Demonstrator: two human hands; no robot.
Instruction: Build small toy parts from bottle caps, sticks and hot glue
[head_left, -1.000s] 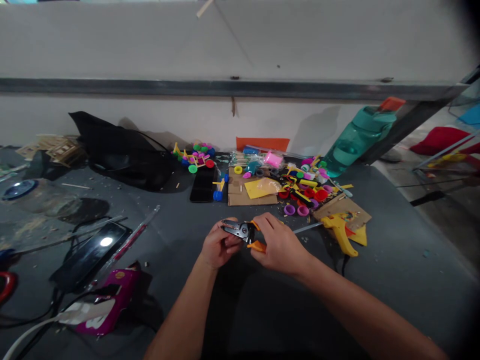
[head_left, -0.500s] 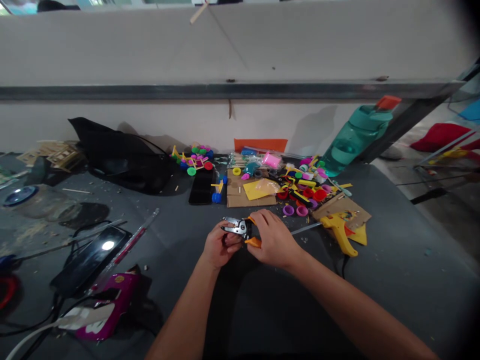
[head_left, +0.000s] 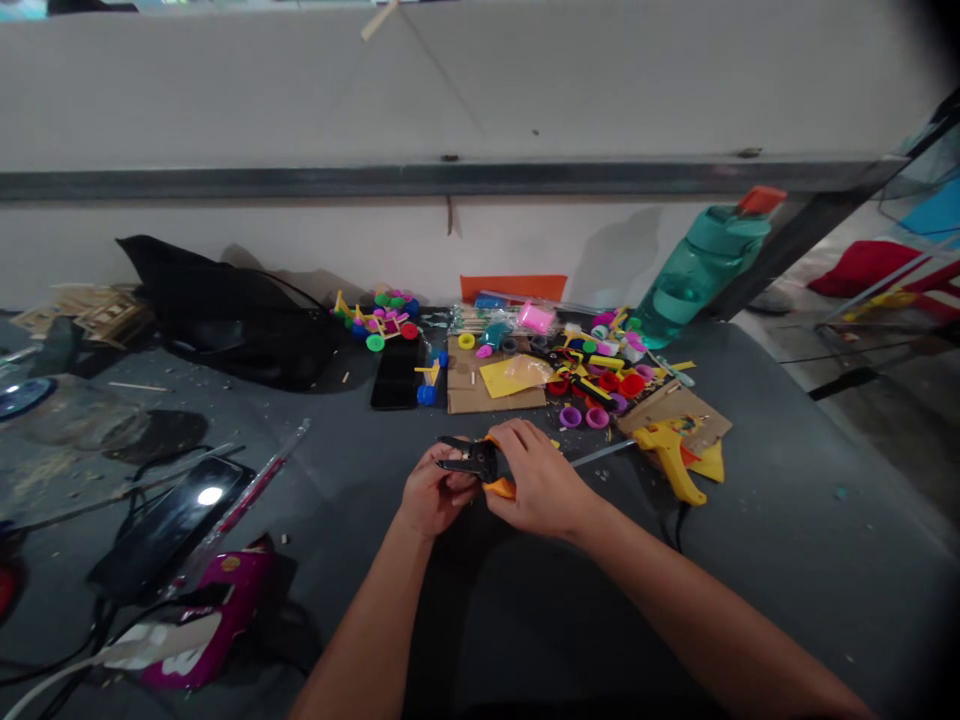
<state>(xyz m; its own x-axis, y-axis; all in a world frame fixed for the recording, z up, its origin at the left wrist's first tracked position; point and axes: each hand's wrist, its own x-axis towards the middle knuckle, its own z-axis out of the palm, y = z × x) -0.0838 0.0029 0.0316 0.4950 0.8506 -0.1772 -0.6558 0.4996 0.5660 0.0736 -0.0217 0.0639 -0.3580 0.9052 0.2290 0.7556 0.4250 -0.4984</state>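
Note:
My right hand is wrapped round the orange handles of a wire stripper. The tool's dark jaws point left and stand apart. Right at the jaws is my left hand, its fingers curled and pinched together. A small pale bit seems to show between the jaws and those fingertips, too small to name. Both hands are held above the grey table, near its middle.
Behind the hands lie cardboard, a phone and colourful caps. A yellow glue gun is at right, near a leaning teal bottle. At left are a black bag, another phone and a magenta power strip.
The wire stripper has turned in my right hand: its jaws looked shiny and closer together, and now look dark and spread apart. The view has shifted slightly.

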